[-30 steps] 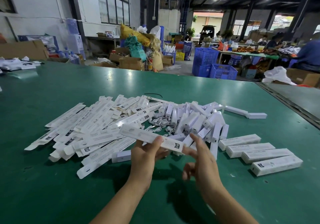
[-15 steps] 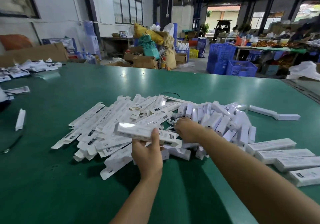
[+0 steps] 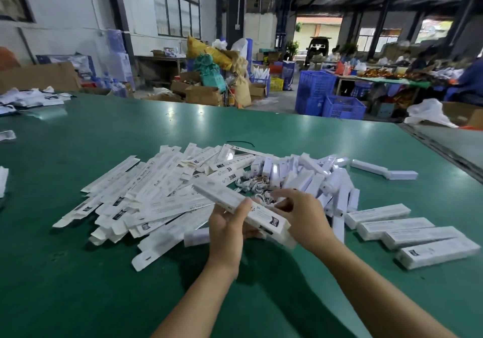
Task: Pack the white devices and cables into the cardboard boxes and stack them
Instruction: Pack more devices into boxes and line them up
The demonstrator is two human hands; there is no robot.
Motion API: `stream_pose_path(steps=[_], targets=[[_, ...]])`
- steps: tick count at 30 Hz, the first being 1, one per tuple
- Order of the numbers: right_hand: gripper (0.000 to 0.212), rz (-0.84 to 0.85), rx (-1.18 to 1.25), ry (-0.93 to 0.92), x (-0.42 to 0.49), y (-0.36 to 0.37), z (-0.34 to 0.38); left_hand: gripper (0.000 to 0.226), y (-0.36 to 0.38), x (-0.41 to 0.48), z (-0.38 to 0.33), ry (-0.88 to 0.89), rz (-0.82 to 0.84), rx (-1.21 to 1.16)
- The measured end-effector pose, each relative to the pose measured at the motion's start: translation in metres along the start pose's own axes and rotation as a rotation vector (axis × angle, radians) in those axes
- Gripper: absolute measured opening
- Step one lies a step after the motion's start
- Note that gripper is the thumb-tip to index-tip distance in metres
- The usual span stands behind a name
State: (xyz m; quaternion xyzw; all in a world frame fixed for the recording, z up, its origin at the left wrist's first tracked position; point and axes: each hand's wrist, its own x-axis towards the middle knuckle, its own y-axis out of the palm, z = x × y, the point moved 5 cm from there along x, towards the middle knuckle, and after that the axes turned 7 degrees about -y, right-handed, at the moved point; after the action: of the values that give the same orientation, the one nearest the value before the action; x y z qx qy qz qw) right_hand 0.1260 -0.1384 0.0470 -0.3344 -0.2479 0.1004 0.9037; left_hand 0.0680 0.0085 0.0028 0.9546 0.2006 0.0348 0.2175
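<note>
My left hand [image 3: 226,230] grips a long white cardboard box [image 3: 235,202] near its middle and holds it slanted above the green table [image 3: 86,293]. My right hand [image 3: 305,220] is at the box's right end, pinching something small and white; I cannot tell whether it is a cable or a device. Behind the hands lies a heap of flat unfolded boxes [image 3: 146,188], a tangle of white cables [image 3: 251,184] and a pile of white devices [image 3: 313,178]. Several closed boxes [image 3: 407,233] lie side by side at the right.
Another white device [image 3: 381,170] lies alone beyond the pile. Loose white packaging [image 3: 28,99] sits at the table's far left. Blue crates [image 3: 329,94], brown cartons and seated people fill the hall behind. A second table surface [image 3: 460,144] adjoins on the right.
My right hand reached into the cable tangle, then drew back to the right end of the box. My left hand kept hold of the box and tilted it.
</note>
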Motion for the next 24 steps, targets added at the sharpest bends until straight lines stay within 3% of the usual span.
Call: stream_pose_path(steps=[5, 10, 19, 24], targets=[[0.011, -0.038, 0.224, 0.156, -0.062, -0.011, -0.019, 0.032, 0.021, -0.016, 0.016, -0.165, 0.277, 0.190], [0.012, 0.030, 0.656, 0.199, -0.070, -0.012, -0.022, 0.020, 0.025, -0.025, 0.015, -0.211, 0.298, 0.114], [0.041, 0.242, 1.015, 0.186, -0.065, 0.000, -0.027, 0.025, 0.024, -0.032, 0.019, -0.533, 0.334, -0.095], [0.022, 0.302, 1.209, 0.200, -0.070, 0.002, -0.016, 0.040, 0.026, -0.036, 0.021, -0.569, 0.440, -0.151]])
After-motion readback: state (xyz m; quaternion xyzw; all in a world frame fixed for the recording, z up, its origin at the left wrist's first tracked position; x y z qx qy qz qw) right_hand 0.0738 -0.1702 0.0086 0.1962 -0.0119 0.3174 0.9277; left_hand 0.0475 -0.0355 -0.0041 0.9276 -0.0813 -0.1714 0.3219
